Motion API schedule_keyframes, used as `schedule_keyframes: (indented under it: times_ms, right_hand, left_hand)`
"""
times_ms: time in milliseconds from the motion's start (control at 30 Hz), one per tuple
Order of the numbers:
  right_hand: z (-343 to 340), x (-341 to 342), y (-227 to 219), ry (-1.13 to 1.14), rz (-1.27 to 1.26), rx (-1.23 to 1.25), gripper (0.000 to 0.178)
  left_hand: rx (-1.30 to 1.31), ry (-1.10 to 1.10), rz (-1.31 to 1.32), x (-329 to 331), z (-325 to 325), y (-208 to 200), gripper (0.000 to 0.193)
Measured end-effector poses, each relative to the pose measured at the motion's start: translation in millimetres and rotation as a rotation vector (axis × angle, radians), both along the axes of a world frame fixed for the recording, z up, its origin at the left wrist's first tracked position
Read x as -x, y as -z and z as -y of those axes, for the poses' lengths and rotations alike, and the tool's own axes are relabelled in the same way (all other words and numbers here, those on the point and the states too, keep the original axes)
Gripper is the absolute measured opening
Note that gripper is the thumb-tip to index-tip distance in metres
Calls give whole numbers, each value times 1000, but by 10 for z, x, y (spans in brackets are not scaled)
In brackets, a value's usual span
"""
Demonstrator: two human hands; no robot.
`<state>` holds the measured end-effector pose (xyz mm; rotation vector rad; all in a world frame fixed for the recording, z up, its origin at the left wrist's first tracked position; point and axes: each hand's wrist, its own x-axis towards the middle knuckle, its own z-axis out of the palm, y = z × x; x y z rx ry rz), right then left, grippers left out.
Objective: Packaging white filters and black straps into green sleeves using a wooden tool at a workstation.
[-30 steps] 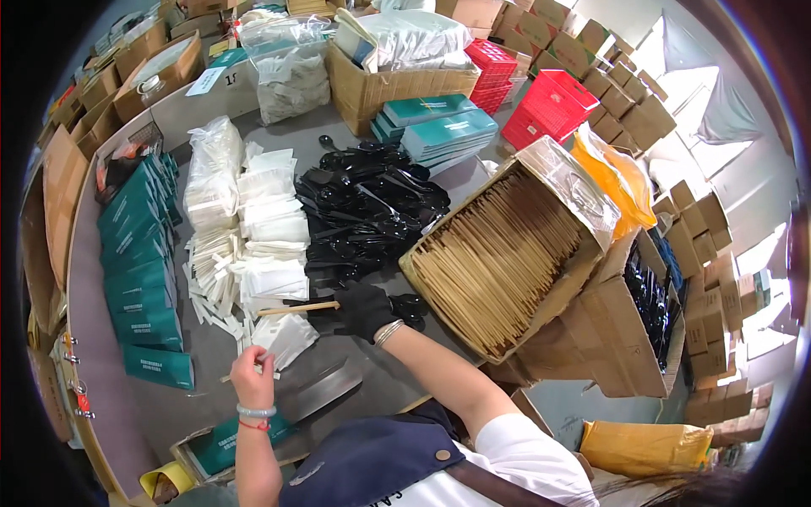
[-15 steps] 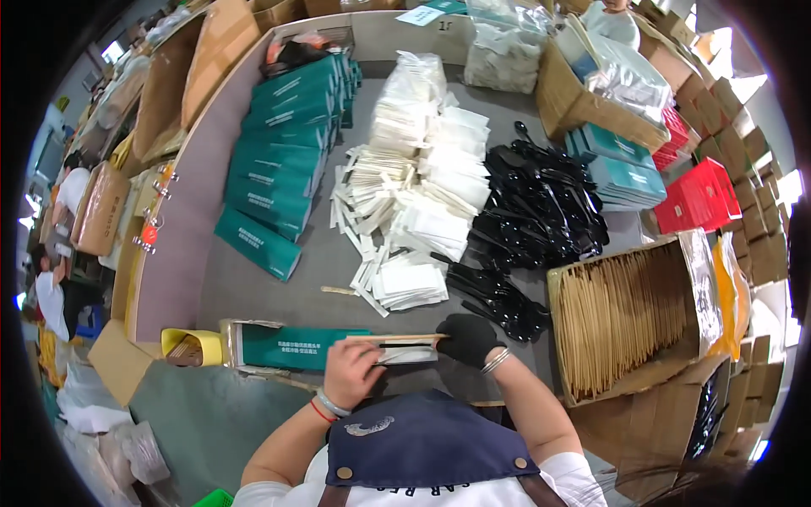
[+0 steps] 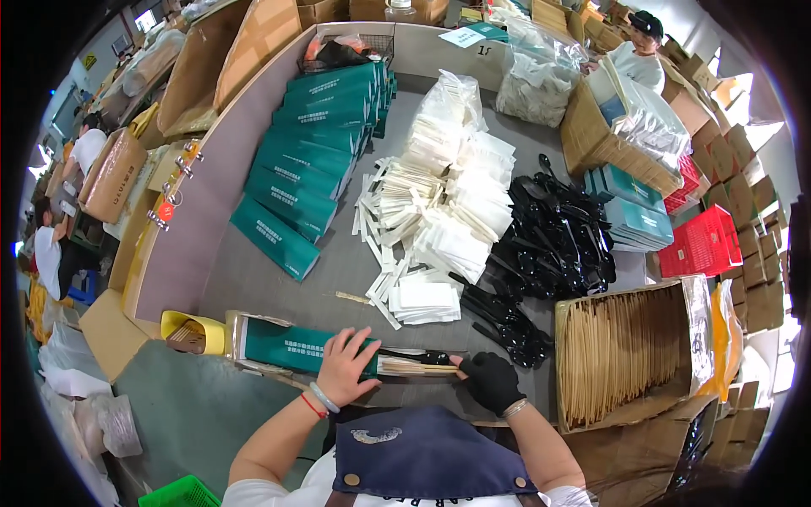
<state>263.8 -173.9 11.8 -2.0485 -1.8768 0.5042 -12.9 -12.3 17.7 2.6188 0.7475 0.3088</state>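
A green paper sleeve lies in a narrow cardboard tray along the table's near edge. My left hand rests flat on the sleeve's right end, fingers spread. From that end stick out wooden chopsticks and a black plastic spoon; how far they reach inside is hidden. My right hand, in a black fingertip-less glove, pinches the chopsticks' outer end. Beyond my hands lie white paper packets in a heap, and black spoons are piled to their right.
Stacked green sleeves fan out at the left beside the table's raised wall. A carton of wooden chopsticks stands at the right, near a red basket. A yellow container sits left of the tray. Another person is at the far right.
My left hand has gone from the chopsticks onto the sleeve and spread its fingers. The chopsticks and spoon now lie in line at the sleeve's end. The head view has shifted slightly.
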Motion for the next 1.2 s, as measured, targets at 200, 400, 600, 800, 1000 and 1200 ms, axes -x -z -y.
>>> schedule_keyframes:
  times_ms: [200,400,600,800,1000,1200]
  right_hand:
    - [-63,140,345,-28,-28,88,34]
    - [-120,450,472,20,-430,4,27]
    - [-282,615,417,120,-412,5,21]
    - [-235,585,130,83,-275,-18,59]
    - [-348,363,83,-70,10,183,57]
    - [-157,68,-621,147,-13,-62,57]
  left_hand:
    - [-38,109,36,-11,-96,191,72]
    - [-97,205,-10,-349,123,117,67]
    - [-72,237,73,-448,100,174,56]
    - [-15,352,22,-400,-11,147,51]
    - [-41,524,-398,-675,-70,-379,27]
    - [-210,393,-149,-370,-1052,-507,24]
